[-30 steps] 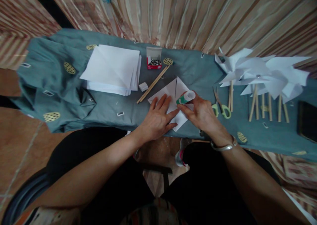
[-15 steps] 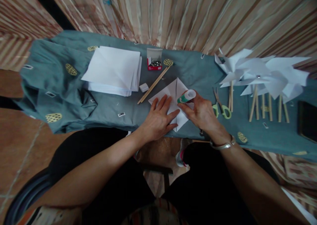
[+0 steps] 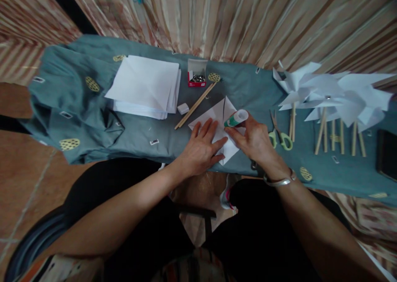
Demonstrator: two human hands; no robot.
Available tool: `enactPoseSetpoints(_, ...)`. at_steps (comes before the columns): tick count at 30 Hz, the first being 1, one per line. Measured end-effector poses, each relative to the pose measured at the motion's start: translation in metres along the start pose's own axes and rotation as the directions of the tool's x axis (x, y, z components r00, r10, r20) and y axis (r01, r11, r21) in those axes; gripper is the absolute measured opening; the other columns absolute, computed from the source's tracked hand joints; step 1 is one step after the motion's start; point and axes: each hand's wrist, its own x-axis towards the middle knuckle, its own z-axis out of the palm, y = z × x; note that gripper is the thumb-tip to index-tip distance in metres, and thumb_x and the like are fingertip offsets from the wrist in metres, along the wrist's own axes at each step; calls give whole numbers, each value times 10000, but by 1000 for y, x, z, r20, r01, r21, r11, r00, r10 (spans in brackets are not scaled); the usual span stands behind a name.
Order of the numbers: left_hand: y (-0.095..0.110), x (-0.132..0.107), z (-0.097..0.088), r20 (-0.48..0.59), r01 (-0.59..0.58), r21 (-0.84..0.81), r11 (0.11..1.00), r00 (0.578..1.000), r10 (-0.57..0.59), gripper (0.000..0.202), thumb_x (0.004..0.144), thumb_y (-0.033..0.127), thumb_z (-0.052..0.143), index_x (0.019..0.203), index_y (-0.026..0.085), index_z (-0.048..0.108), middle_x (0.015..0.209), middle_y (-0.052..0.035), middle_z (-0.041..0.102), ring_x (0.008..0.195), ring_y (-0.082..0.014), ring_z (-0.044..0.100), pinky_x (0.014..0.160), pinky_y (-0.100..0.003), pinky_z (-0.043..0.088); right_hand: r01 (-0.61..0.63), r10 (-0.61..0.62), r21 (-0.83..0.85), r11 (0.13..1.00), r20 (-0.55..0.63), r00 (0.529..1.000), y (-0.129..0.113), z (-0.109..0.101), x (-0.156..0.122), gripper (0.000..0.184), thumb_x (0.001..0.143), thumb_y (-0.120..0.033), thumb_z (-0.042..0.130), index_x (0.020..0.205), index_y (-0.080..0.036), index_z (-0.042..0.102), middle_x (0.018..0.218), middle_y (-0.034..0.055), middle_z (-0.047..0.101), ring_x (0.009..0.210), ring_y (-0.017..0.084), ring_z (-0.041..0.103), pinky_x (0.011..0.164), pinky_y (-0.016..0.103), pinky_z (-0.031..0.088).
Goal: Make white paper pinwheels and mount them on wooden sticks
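Observation:
A square of white paper point(image 3: 231, 148) with cuts running in from its corners lies at the near edge of the cloth. My left hand point(image 3: 203, 147) rests flat on its left part, fingers spread. In my right hand point(image 3: 256, 137) is a glue stick point(image 3: 235, 118), white and green, tilted with its lower end down at the middle of the paper; the tip is hidden. Just left of the paper sit a small white cap point(image 3: 183, 108) and two wooden sticks point(image 3: 194, 106). Scissors with green handles point(image 3: 281, 134) lie beside my right hand.
A stack of white paper point(image 3: 144, 85) is at the left, with a red box of metal pins point(image 3: 197, 78) beside it. Several paper pinwheels point(image 3: 328, 94) on sticks lie at the right. A dark phone-like object point(image 3: 386, 154) is at the far right of the teal cloth point(image 3: 149, 135).
The view has shifted slightly, so everything on the table sits a little further right. Both hands keep nearly the same places on the paper, the glue stick still held.

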Motion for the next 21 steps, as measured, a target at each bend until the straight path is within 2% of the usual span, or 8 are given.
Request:
enactPoseSetpoints(8,0,0,0,4,0,-5,1000,1000,0,487,892,436,556,1329,224,533,1537,-191,321,1445,-370,227,1128,-621,194,-11,10,13,1000,7,1000,-3,1,3,259,858,-373,570,995,-155,594,842,105,708,725,241,655,657,339,485)
enactPoseSetpoints(15,1,0,-3,16,13,6,1000,1000,-13,507,876,424,585,1340,232,522,1540,-185,316,1448,-374,216,1116,-636,222,31,-31,73,997,1,1000,-6,1,6,206,855,-358,583,960,-182,588,814,73,699,721,227,648,644,320,479)
enactPoseSetpoints(21,1,0,-5,40,25,7,1000,999,-25,513,862,402,615,1338,231,527,1547,-188,303,1448,-372,218,1122,-624,217,42,-41,62,997,-7,999,-6,3,6,217,853,-351,585,962,-163,589,805,87,698,743,241,659,646,318,478)
